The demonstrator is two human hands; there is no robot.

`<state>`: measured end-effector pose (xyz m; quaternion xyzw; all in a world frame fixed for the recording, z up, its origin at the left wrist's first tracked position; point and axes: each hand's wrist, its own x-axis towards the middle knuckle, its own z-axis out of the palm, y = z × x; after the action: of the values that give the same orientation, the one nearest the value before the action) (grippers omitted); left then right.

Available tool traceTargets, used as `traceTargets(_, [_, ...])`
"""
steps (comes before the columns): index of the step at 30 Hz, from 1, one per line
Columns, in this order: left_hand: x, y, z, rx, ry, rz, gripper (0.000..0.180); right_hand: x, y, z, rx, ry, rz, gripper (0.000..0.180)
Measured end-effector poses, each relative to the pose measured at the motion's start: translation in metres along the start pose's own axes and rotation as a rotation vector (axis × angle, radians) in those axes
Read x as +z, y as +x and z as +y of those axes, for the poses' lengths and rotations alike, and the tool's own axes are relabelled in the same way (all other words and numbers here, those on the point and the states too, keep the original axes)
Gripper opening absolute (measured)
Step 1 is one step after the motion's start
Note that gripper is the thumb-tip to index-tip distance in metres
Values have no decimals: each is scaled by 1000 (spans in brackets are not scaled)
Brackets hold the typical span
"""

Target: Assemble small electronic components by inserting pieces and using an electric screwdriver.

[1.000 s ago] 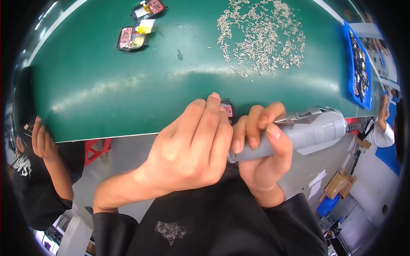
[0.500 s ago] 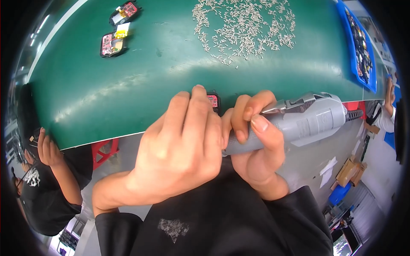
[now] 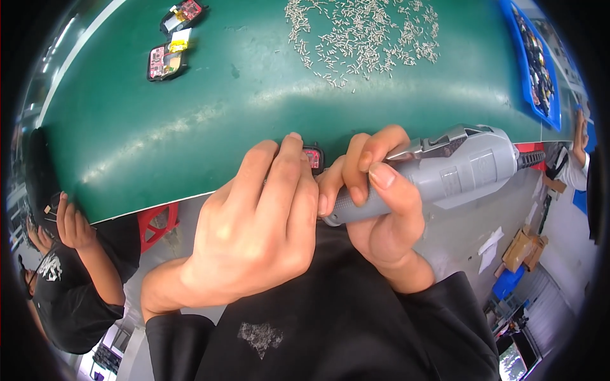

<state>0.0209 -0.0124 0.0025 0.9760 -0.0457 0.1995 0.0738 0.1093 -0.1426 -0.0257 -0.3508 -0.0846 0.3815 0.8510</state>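
Note:
My right hand (image 3: 381, 209) is wrapped around a grey electric screwdriver (image 3: 457, 170), whose tip is hidden behind my left hand. My left hand (image 3: 260, 216) is closed over a small black device with a red circuit board (image 3: 312, 157) at the near edge of the green table (image 3: 190, 114). Only a corner of that device shows between my fingers. A spread of several small silver screws (image 3: 365, 35) lies further back on the table.
Two opened small devices (image 3: 166, 60) (image 3: 183, 13) with red boards lie at the far left of the table. A blue tray (image 3: 540, 63) holding dark parts sits at the right. Another person in a black shirt (image 3: 70, 279) sits at lower left. Cardboard boxes (image 3: 524, 247) stand on the floor at right.
The view has shifted so the table and screws sit higher in the picture. Both hands keep their hold on the device and screwdriver.

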Motion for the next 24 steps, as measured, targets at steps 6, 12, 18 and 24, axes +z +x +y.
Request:
traceTargets(6, [4, 0, -5, -85, -44, 43, 28, -1, -12, 1, 138, 17, -52, 8])
traceTargets(12, [-2, 8, -2, -114, -32, -53, 37, 1, -11, 7, 33, -88, 2, 9])
traceTargets(18, [-3, 13, 9, -141, 45, -90, 39, 1, -13, 7, 27, -41, 45, 10])
traceTargets(24, [-1, 0, 5, -103, 57, -150, 38, 2, -9, -18, 146, -4, -23, 18])
